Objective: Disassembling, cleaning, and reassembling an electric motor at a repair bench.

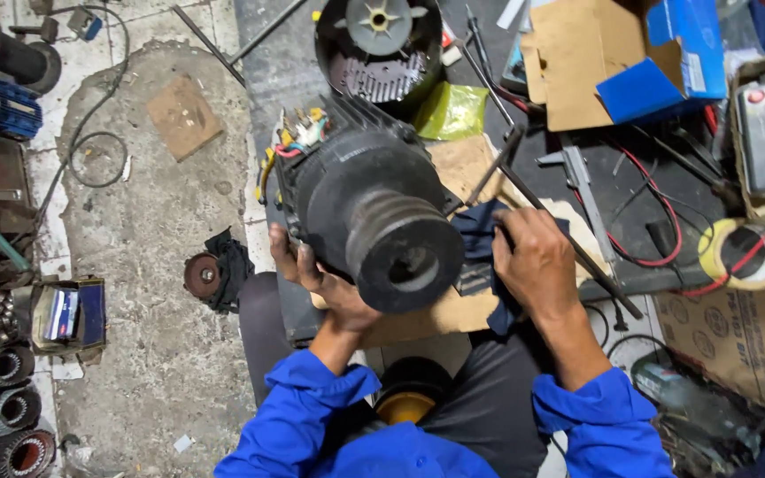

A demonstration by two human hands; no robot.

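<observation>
Gripping the black electric motor (360, 208) from below, your left hand (316, 279) has its fingers curled around the housing just behind the grooved pulley (405, 252), which points up at the camera. Your right hand (533, 261) is closed on a dark blue rag (480, 239) lying against the pulley side of the motor; whether the long metal rod (568, 243) passing under that hand is also held, can't tell.

The motor sits tipped on a piece of cardboard (458, 168) at the near edge of the dark workbench (604, 168), above your lap. Coloured wires (298, 133) stick out loose at the motor's far end, so it looks unconnected. A round fan cover with a pale fan (378, 40) lies apart at the far edge of the bench, so the motor looks partly stripped. Judging by that, wiping or pulley work is in hand, and reassembly and wiring look still to do.

Further out: a yellow-green bag (453, 111) beside the fan cover, a blue box (666, 62) toward the far right corner, a tape roll (745, 252) at the right edge. On the concrete floor (152, 265) to the left, a small wheel (203, 274) on a black cloth.
</observation>
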